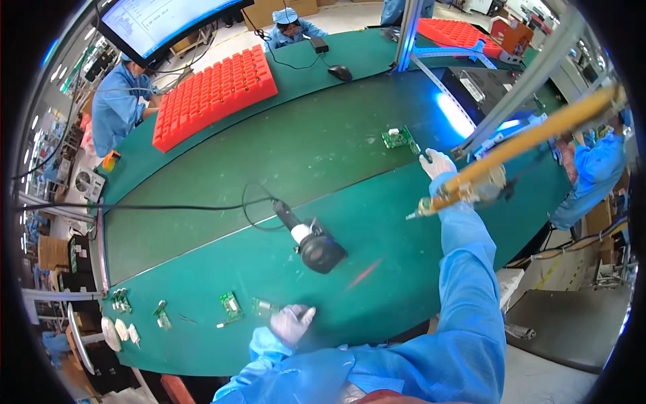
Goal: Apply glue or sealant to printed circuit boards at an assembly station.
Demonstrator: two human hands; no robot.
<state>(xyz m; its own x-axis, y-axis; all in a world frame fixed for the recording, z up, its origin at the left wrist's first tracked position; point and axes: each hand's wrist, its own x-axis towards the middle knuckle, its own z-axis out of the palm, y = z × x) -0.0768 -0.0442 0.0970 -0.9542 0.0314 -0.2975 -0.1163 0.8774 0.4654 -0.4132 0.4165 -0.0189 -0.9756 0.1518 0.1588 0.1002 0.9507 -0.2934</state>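
Observation:
My right hand (439,163), in a white glove, reaches far out over the dark green belt. Its fingers are closed at the near right end of a green circuit board (398,138). Close to my body, my left hand (293,324), also gloved, is low over the green table, slightly smeared. Its thumb stands out to the right; its other fingers are blurred. Just left of it is a blurred circuit board (264,308), and I cannot make out whether the fingers grip it. Another circuit board (231,306) lies flat farther left.
A black handheld scanner (313,246) hangs mid-view, casting a red line. A yellow-brown tool arm (531,138) crosses above my right forearm. Red trays (215,94), a mouse (340,72) and a monitor (165,27) are beyond. Smaller boards (163,315) lie left. Co-workers sit around.

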